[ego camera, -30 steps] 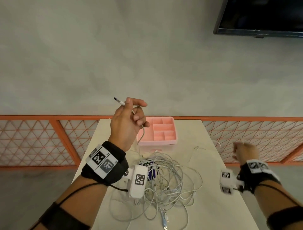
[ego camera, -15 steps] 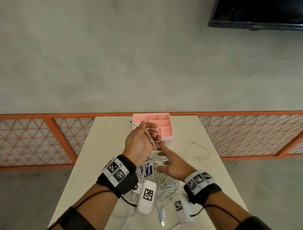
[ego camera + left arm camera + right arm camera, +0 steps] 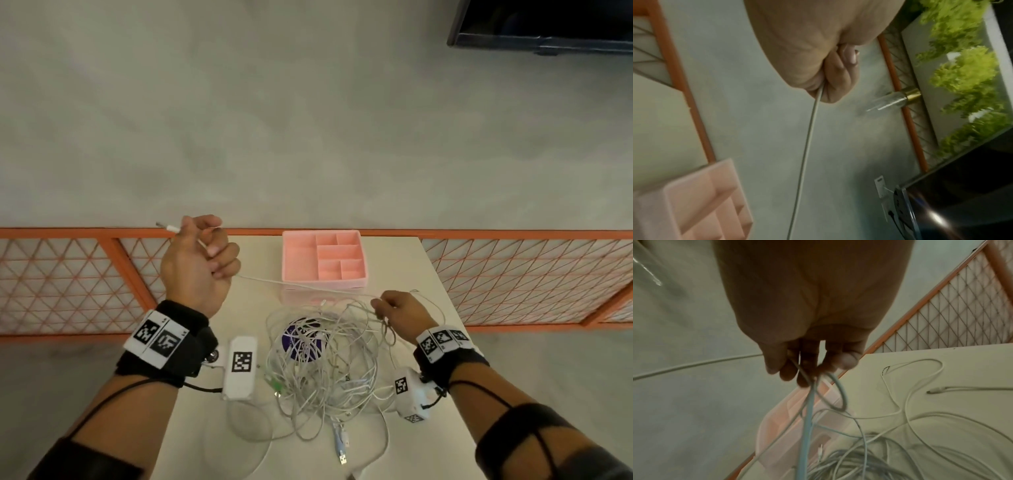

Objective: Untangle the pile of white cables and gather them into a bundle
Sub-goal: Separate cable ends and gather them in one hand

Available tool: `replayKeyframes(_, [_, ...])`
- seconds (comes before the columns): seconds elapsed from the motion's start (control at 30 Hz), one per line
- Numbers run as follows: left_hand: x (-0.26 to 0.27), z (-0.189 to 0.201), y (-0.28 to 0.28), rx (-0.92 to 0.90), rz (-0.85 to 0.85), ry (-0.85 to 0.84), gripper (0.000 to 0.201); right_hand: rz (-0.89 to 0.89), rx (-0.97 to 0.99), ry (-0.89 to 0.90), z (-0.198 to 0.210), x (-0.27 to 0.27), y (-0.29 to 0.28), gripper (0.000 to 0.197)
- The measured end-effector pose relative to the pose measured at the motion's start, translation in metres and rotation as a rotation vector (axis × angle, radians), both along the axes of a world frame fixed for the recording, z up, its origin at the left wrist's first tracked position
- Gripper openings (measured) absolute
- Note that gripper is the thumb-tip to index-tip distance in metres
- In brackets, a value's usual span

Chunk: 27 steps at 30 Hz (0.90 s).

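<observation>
- White cable (image 3: 301, 284), head view: runs taut from left hand (image 3: 198, 263) to right hand (image 3: 400, 311), passing in front of pink tray (image 3: 291, 260).
- Left hand raised over table's (image 3: 428, 274) far left corner, fingers curled round the cable; plug end (image 3: 166, 226) sticks out past the thumb.
- Right hand pinches the cable above the pile (image 3: 325, 363), which lies mid-table near the tray.
- Left wrist view: fingers (image 3: 838, 73) closed on cable (image 3: 805, 154); tray (image 3: 694, 203) lower left.
- Right wrist view: fingertips (image 3: 803, 369) pinch cable strands (image 3: 807, 410); pile (image 3: 869, 459) below, loose loops on table (image 3: 972, 366).
</observation>
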<state>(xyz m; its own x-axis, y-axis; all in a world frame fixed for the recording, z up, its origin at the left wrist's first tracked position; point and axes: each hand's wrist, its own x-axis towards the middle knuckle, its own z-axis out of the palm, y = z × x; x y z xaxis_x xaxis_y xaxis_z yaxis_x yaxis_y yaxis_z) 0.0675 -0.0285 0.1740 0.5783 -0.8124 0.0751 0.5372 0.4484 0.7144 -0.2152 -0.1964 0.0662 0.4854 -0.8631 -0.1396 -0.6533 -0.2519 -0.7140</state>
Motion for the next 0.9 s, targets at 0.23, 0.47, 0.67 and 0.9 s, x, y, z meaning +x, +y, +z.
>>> replayKeyframes(0.23, [-0.015, -0.011, -0.014, 0.086, 0.010, 0.040, 0.044, -0.294, 0.012, -0.460, 0.033, 0.005, -0.004, 0.024])
replayKeyframes(0.47, [-0.054, -0.031, -0.029, 0.235, -0.069, -0.240, 0.043, -0.035, 0.245, -0.954, 0.112, 0.045, 0.009, 0.018])
replayKeyframes(0.67, [-0.064, -0.032, -0.037, 0.258, -0.119, -0.320, 0.044, 0.059, 0.202, -0.959, 0.125, 0.058, 0.013, 0.010])
replayKeyframes(0.9, [-0.069, -0.037, -0.044, 0.295, -0.221, -0.411, 0.040, 0.122, 0.323, -1.043, 0.129, 0.060, 0.017, 0.012])
